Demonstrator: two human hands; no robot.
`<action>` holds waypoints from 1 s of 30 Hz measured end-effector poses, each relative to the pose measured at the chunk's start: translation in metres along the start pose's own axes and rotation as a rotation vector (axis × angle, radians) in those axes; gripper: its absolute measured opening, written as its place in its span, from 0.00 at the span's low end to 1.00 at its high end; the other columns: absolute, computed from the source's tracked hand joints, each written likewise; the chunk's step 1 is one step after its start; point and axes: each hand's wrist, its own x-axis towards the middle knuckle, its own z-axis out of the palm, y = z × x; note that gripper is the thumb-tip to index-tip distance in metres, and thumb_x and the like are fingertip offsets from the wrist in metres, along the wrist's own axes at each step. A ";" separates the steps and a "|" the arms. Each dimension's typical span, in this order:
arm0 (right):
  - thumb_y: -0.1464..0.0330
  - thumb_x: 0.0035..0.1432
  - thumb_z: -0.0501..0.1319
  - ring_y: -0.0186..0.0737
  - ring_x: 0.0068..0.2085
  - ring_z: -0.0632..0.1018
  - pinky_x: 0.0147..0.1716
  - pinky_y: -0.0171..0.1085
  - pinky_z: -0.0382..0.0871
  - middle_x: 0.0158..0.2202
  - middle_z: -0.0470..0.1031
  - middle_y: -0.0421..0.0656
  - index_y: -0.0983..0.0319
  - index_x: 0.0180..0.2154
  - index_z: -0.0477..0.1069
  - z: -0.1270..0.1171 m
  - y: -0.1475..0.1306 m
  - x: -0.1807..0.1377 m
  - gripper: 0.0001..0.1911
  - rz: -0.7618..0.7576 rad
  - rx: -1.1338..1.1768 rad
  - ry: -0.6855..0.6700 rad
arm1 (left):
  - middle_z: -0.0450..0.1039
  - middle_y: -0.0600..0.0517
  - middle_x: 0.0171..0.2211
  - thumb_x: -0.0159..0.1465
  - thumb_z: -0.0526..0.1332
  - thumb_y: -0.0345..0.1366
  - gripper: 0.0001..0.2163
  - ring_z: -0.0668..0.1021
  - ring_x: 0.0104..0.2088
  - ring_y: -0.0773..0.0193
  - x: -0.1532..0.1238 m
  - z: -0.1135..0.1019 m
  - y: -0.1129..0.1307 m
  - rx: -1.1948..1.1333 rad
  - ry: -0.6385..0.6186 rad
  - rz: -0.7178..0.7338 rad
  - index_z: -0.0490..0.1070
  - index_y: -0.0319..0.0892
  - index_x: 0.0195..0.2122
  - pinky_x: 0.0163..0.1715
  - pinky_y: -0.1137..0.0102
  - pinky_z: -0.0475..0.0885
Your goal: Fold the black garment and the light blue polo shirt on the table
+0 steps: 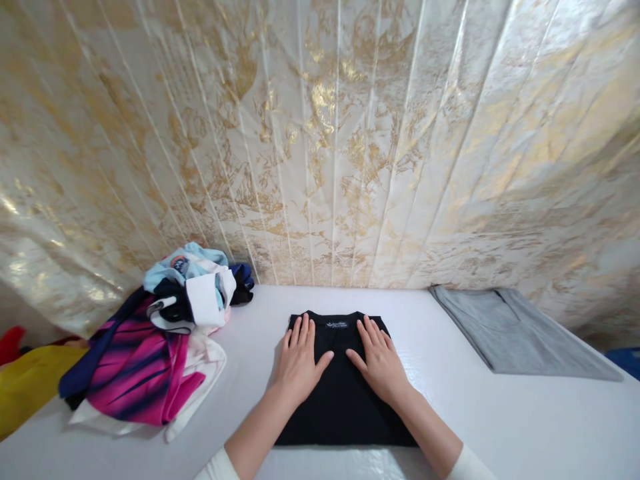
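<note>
Head view: folded black shirt (pixel 345 407) lies under left fingers (pixel 303 333) and right fingers (pixel 372 335), both extended flat, unclenched.

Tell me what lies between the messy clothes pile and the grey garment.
The head view shows a folded black garment there, with the left hand and right hand on it and white tabletop on either side.

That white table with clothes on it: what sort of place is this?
Probably a clothes-folding area, home or shop unclear: the white table bears a garment heap, a folded black top and a flat grey cloth.
</note>
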 end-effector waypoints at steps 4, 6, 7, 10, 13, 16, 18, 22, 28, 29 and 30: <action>0.50 0.63 0.46 0.47 0.67 0.53 0.62 0.49 0.52 0.67 0.48 0.49 0.66 0.64 0.54 -0.003 -0.005 -0.024 0.36 -0.064 -0.016 0.065 | 0.48 0.41 0.66 0.68 0.49 0.47 0.28 0.55 0.65 0.52 -0.020 0.002 0.001 -0.008 0.067 0.093 0.53 0.34 0.64 0.60 0.56 0.58; 0.49 0.63 0.46 0.47 0.67 0.52 0.62 0.48 0.53 0.67 0.47 0.48 0.65 0.64 0.54 -0.001 -0.007 -0.035 0.36 -0.090 -0.017 0.078 | 0.48 0.42 0.66 0.68 0.49 0.47 0.28 0.55 0.65 0.52 -0.026 0.002 0.003 -0.002 0.061 0.113 0.54 0.34 0.64 0.60 0.56 0.59; 0.49 0.63 0.46 0.47 0.67 0.53 0.62 0.48 0.53 0.67 0.48 0.48 0.65 0.64 0.54 0.000 -0.008 -0.039 0.36 -0.096 -0.015 0.078 | 0.48 0.42 0.66 0.68 0.49 0.47 0.28 0.56 0.65 0.52 -0.028 0.002 0.004 0.001 0.049 0.115 0.54 0.34 0.64 0.60 0.55 0.59; 0.48 0.63 0.46 0.47 0.67 0.52 0.61 0.48 0.54 0.67 0.49 0.48 0.63 0.64 0.55 0.003 -0.008 -0.046 0.36 -0.097 -0.007 0.065 | 0.48 0.42 0.66 0.68 0.49 0.48 0.29 0.56 0.65 0.51 -0.029 0.001 0.006 0.011 0.018 0.113 0.54 0.33 0.64 0.59 0.55 0.60; 0.49 0.63 0.46 0.48 0.67 0.51 0.62 0.49 0.53 0.67 0.48 0.47 0.62 0.64 0.54 0.004 -0.009 -0.045 0.35 -0.098 0.000 0.057 | 0.49 0.42 0.65 0.68 0.49 0.47 0.28 0.57 0.65 0.51 -0.028 0.000 0.007 0.016 0.024 0.111 0.54 0.34 0.64 0.59 0.55 0.60; 0.49 0.63 0.46 0.48 0.67 0.51 0.62 0.49 0.52 0.67 0.48 0.47 0.62 0.64 0.54 0.003 -0.009 -0.045 0.35 -0.098 0.007 0.045 | 0.50 0.42 0.65 0.68 0.50 0.46 0.28 0.57 0.64 0.51 -0.029 -0.002 0.007 0.011 0.042 0.112 0.55 0.34 0.64 0.59 0.54 0.61; 0.49 0.63 0.46 0.48 0.67 0.51 0.62 0.49 0.52 0.67 0.48 0.47 0.62 0.64 0.54 0.003 -0.008 -0.044 0.35 -0.095 0.020 0.043 | 0.50 0.41 0.65 0.67 0.51 0.45 0.27 0.57 0.64 0.51 -0.030 -0.004 0.006 0.002 0.056 0.118 0.55 0.35 0.63 0.59 0.54 0.61; 0.53 0.64 0.46 0.47 0.66 0.53 0.61 0.48 0.54 0.66 0.52 0.48 0.64 0.63 0.55 0.006 -0.002 -0.045 0.32 -0.052 0.055 0.088 | 0.50 0.42 0.65 0.68 0.50 0.42 0.24 0.57 0.64 0.53 -0.038 -0.010 0.012 -0.015 0.054 0.110 0.57 0.35 0.63 0.58 0.57 0.62; 0.55 0.64 0.47 0.49 0.66 0.56 0.61 0.50 0.55 0.66 0.52 0.51 0.66 0.62 0.57 0.012 -0.002 -0.052 0.32 0.014 0.043 0.148 | 0.47 0.37 0.65 0.67 0.51 0.46 0.29 0.54 0.65 0.47 -0.054 -0.010 0.035 -0.030 -0.022 0.113 0.55 0.30 0.64 0.60 0.53 0.59; 0.54 0.64 0.48 0.49 0.66 0.56 0.61 0.49 0.54 0.66 0.52 0.52 0.66 0.62 0.57 0.013 -0.003 -0.053 0.32 0.021 0.039 0.139 | 0.47 0.37 0.65 0.67 0.51 0.47 0.30 0.54 0.65 0.46 -0.056 -0.009 0.038 -0.030 -0.029 0.112 0.55 0.30 0.63 0.60 0.52 0.59; 0.53 0.63 0.48 0.50 0.66 0.55 0.61 0.49 0.54 0.66 0.51 0.52 0.67 0.62 0.57 0.013 -0.004 -0.054 0.33 0.028 0.037 0.128 | 0.47 0.37 0.65 0.66 0.52 0.48 0.30 0.54 0.65 0.46 -0.057 -0.008 0.039 -0.032 -0.033 0.115 0.55 0.30 0.63 0.60 0.52 0.58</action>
